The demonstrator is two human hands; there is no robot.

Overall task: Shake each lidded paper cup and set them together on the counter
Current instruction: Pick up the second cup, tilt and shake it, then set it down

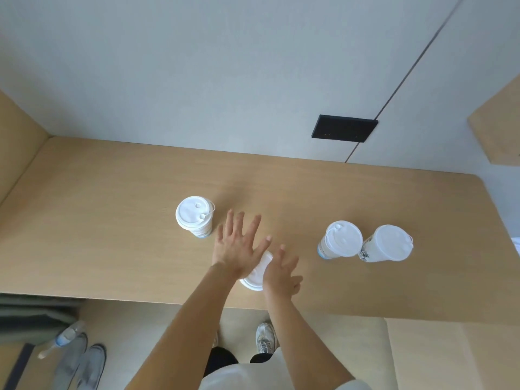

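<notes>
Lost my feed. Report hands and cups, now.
Left hand and right hand open, flanking middle cup. Lone cup left; two cups right. Counter path unobstructed.

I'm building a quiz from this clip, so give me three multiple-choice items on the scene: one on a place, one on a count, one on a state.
1. Where is the lone cup?
A. left of the hands
B. right of the pair
C. on the floor

2. How many lidded cups show in all?
A. two
B. four
C. six

3. How are the fingers of the left hand?
A. spread open
C. clenched in a fist
B. wrapped round a bottle

Key: 1 A, it stands alone on the counter left of both hands; 2 B, one alone, the right pair, and the cup between the hands; 3 A, its fingers fan out flat, as do those of the right hand.
</notes>
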